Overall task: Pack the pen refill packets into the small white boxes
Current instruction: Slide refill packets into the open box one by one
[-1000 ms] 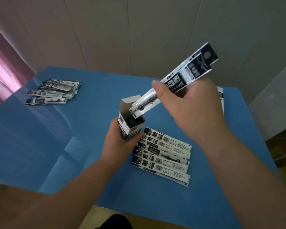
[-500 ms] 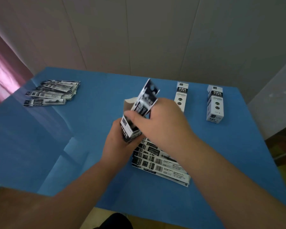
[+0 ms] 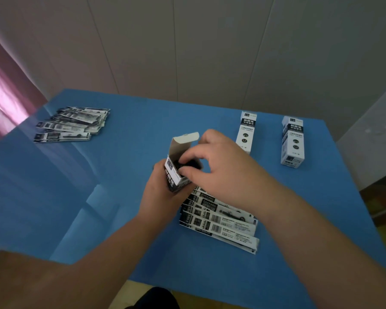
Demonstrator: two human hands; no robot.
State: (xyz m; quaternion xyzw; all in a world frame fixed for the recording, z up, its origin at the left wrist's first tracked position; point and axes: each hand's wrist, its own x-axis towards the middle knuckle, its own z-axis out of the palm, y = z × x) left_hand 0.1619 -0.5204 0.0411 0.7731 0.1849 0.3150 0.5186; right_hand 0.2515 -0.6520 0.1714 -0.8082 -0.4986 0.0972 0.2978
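Your left hand (image 3: pixel 159 195) grips the open white box (image 3: pixel 176 172) from below, fingers curled round its lower body, and holds it upright above the blue table (image 3: pixel 129 175). The top flap (image 3: pixel 184 139) of the box stands raised at its far side. Dark contents fill the mouth of the box; individual packets inside cannot be made out.

Your right hand (image 3: pixel 223 161) sits over the box mouth. The forefinger and thumb are bent down to the opening, with the fingertips (image 3: pixel 183 160) at its rim and touching the dark contents. Whether they pinch anything there cannot be told; the remaining fingers are loosely curled.

A fanned stack of pen refill packets (image 3: pixel 218 219) lies flat on the table just beneath and nearer than the box, partly covered by your right forearm. A second pile of packets (image 3: pixel 71 124) lies at the far left of the table, well apart from your hands.

Two closed white boxes lie flat on the far right of the table: one (image 3: pixel 246 132) just beyond your right hand, the other (image 3: pixel 292 142) further right, near the table edge. They are apart from each other.
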